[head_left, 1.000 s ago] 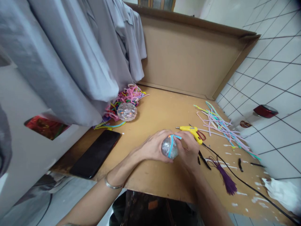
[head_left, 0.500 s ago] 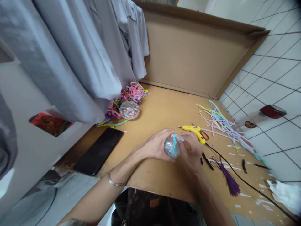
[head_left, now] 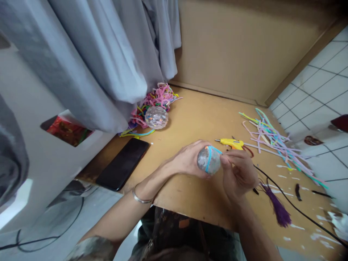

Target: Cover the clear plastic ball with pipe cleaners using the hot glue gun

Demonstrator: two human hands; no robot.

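Note:
My left hand is closed around a clear, greyish ball, seen over the middle of the table's near part. A light blue pipe cleaner runs down across the ball's face, with a small orange spot by its top. From there the strip's free end stretches right to my right hand, whose thumb and forefinger pinch it. A yellow glue gun lies on the table just beyond my right hand, its nozzle to the left.
A second clear ball rests against a heap of coloured pipe cleaners. Left of my hands lies a black phone. More pipe cleaners, a purple tassel and a black cord are on the right. Grey clothes hang at left.
My right hand has drawn away from the ball to the right, with the blue strip's end now stretched between them. The head view has shifted, tilting down and left.

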